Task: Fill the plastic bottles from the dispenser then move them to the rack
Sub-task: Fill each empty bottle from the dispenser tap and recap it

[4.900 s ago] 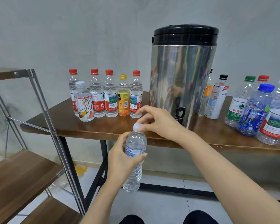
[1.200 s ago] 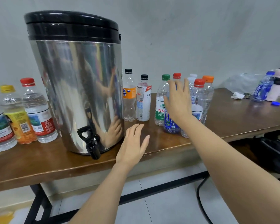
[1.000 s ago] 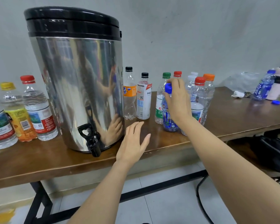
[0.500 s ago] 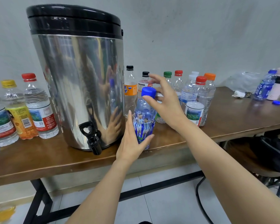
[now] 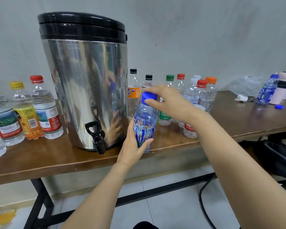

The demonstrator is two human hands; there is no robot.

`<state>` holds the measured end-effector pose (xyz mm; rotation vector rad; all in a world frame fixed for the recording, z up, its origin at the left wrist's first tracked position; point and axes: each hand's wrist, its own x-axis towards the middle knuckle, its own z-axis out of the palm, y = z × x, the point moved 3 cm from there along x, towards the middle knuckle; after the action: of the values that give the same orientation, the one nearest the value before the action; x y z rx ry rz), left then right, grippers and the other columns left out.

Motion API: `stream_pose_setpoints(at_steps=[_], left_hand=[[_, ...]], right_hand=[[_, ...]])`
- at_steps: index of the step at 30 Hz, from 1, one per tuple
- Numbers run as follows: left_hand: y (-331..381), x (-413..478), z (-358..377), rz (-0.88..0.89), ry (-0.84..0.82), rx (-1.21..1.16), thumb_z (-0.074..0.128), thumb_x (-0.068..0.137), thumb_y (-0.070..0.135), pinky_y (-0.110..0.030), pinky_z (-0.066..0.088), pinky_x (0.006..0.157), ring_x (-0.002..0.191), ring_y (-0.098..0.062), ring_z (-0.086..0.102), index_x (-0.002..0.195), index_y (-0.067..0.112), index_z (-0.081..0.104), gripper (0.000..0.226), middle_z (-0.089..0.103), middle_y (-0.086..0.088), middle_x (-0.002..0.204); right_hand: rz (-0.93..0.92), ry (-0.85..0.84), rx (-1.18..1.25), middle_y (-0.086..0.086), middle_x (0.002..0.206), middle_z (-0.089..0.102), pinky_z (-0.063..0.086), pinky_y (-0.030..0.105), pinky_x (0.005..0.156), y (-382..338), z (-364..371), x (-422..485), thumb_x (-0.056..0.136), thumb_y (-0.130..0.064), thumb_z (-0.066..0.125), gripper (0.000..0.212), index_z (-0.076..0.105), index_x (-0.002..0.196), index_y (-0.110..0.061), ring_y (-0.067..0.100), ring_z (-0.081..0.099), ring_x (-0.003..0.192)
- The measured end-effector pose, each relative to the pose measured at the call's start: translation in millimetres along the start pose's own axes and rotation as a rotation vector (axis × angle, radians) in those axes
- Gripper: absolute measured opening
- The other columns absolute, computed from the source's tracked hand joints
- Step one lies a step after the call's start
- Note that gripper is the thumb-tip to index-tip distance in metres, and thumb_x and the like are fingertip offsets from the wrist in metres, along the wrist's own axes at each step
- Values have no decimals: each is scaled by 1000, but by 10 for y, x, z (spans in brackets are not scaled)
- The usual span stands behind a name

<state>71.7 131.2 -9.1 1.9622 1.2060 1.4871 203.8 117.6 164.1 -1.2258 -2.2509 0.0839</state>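
A steel dispenser (image 5: 87,90) with a black lid stands on the wooden table (image 5: 56,156); its black tap (image 5: 96,136) juts over the front edge. Just right of it, my left hand (image 5: 134,146) grips the lower body of an empty clear bottle with a blue picture label (image 5: 145,123), held upright at the table's front edge. My right hand (image 5: 168,100) pinches its blue cap (image 5: 149,96) between thumb and fingers. The rack is out of view.
Capped filled bottles (image 5: 45,109) stand left of the dispenser. Empty capped bottles (image 5: 198,100) cluster right of it behind my right arm. A blue bottle (image 5: 266,93), a pink flask (image 5: 282,88) and a loose blue cap (image 5: 279,106) sit at the far right.
My right hand picked the blue-capped bottle out of the right cluster and carried it left to the dispenser. My left hand took hold of its body; my right fingers closed on the cap.
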Motion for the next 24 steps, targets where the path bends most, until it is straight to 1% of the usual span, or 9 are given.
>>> stream_pose_setpoints(at_steps=[1,3,6,9,12,17,19,21,24], left_hand=[[17,-53,-23,2,12,-5,68,86,43,-3,25,104,135,16,28,152,25,7,92,30,19,149],[46,-170,-75,9,37,-7,70,86,43,-6,27,107,138,11,29,152,28,8,91,31,17,151],[125,-339,-161,31,44,1,72,84,42,-8,29,107,139,8,31,149,35,10,90,29,25,150],[188,-495,-281,41,56,20,71,83,45,-8,30,106,138,7,33,145,47,9,87,29,27,149],[137,-668,-420,23,64,42,71,85,45,-9,33,105,137,5,36,145,51,8,88,31,26,150],[44,-933,-600,-30,31,79,68,84,49,-3,31,100,135,10,35,148,43,10,87,30,28,148],[9,-1010,-653,-51,16,93,66,84,53,-2,31,99,135,10,35,147,46,9,86,30,28,148],[-49,-1077,-693,-75,10,102,67,84,53,-3,32,100,136,8,35,147,47,9,86,31,25,149],[-97,-1142,-734,-98,11,106,68,84,51,-5,33,101,136,7,35,145,52,9,84,31,25,150]], right_hand=[[-1,-57,48,3,122,60,32,18,73,-35,-39,-21,98,-27,57,40,55,138,-21,7,51,87],[26,-99,126,-4,130,58,37,18,77,-112,-97,-58,95,-41,60,50,49,142,-28,-3,50,84],[31,-66,96,-2,110,60,44,21,71,-269,-114,-102,81,-57,68,55,60,123,-23,4,51,81],[-27,-87,108,-2,97,64,42,14,68,-417,-63,-155,80,-46,75,38,68,103,-17,2,53,77],[-50,-162,144,-17,92,58,41,4,69,-487,3,-226,81,-35,78,34,68,111,-20,-16,53,76],[-6,-191,109,-6,100,63,43,19,67,-509,186,-313,80,-49,74,36,69,107,-26,0,52,72],[-24,-262,119,-5,107,63,43,19,75,-528,249,-335,85,-37,73,32,69,115,-27,0,53,79],[-52,-338,134,-11,115,61,42,14,84,-554,293,-354,89,-28,70,38,64,126,-32,0,55,93],[-25,-330,138,-11,109,61,43,11,78,-575,372,-364,86,-41,70,38,64,123,-31,-4,55,81]])
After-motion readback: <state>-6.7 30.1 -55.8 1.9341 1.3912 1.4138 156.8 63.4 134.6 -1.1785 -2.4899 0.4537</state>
